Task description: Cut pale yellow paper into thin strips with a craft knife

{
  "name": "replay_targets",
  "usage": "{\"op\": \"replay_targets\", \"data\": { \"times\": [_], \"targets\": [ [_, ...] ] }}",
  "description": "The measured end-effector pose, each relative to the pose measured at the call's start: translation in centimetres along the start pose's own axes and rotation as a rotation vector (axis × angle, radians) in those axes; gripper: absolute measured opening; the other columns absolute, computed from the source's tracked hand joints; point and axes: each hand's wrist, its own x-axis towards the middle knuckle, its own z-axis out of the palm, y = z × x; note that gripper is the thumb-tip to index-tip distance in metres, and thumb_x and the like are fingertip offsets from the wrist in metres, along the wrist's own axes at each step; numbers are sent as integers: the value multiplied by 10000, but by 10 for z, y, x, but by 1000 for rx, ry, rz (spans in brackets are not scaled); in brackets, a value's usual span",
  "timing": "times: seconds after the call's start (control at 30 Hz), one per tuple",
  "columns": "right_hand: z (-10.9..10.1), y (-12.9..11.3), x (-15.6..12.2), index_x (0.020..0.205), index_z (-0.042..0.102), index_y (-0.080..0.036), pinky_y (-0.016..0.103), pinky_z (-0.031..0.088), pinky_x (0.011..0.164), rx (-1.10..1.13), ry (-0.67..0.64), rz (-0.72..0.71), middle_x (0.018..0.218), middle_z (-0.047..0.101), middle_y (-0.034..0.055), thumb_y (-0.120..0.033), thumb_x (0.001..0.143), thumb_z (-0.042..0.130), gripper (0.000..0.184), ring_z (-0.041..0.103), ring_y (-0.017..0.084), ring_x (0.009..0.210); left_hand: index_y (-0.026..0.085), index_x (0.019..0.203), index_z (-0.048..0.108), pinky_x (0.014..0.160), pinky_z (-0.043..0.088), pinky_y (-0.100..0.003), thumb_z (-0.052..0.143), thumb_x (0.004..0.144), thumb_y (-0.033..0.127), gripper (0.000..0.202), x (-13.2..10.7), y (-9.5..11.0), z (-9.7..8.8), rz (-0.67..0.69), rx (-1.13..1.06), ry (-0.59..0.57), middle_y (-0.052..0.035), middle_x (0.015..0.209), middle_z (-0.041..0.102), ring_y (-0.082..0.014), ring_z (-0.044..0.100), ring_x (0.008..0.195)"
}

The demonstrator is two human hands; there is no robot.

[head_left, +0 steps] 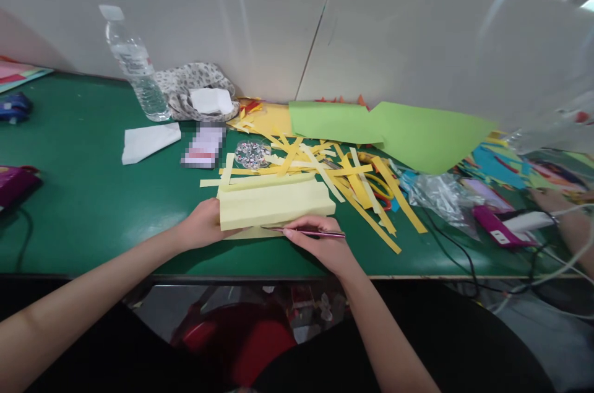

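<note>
A folded pale yellow paper sheet (273, 202) lies on the green table (83, 195) near its front edge. My left hand (202, 224) grips the sheet's left end, fingers tucked under it. My right hand (320, 243) pinches a thin pink-metal pen-like tool (309, 230) that lies along the sheet's near edge, its tip pointing left. Behind the sheet sits a heap of yellow and orange paper strips (343, 179).
A water bottle (137, 68), a patterned cloth pouch (195, 86), white tissues (148, 140), a dish of googly eyes (252, 153) and green paper sheets (394, 127) lie behind. A glue gun with cables (505, 229) and another person's hand (554, 201) are at right.
</note>
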Motion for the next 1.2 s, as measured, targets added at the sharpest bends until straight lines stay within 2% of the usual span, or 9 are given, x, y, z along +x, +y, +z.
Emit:
{"op": "replay_targets", "data": {
  "times": [0.2,0.57,0.77,1.2],
  "targets": [
    [-7,3,-2,737,759,-216,281,529,615,-7,5,20,725,755,38,-337,703,736,127,692,198,684,199,1228,593,1055,417,-447,581,820,374,444,0,2,-1,2,-1,-10,-78,1343,570,-270,534,1232],
    [-27,10,-1,752,761,-192,258,499,571,29,-30,51,681,729,32,-353,704,748,169,653,162,612,204,1187,616,1013,466,-411,624,799,396,433,0,7,1,-52,-25,-7,-60,1266,632,-258,590,1160],
    [-36,12,-1,744,756,-176,256,503,519,42,-6,71,630,709,33,-372,686,761,204,632,150,550,217,1177,624,1025,455,-410,618,797,413,428,1,6,1,-54,-6,-7,-49,1269,631,-259,580,1175],
    [-59,19,-5,728,741,-179,258,479,527,21,50,120,562,668,8,-389,665,776,222,606,140,533,199,1162,631,1009,468,-430,623,789,428,438,0,6,1,-57,9,4,-67,1251,641,-271,595,1152]
  ]
}}
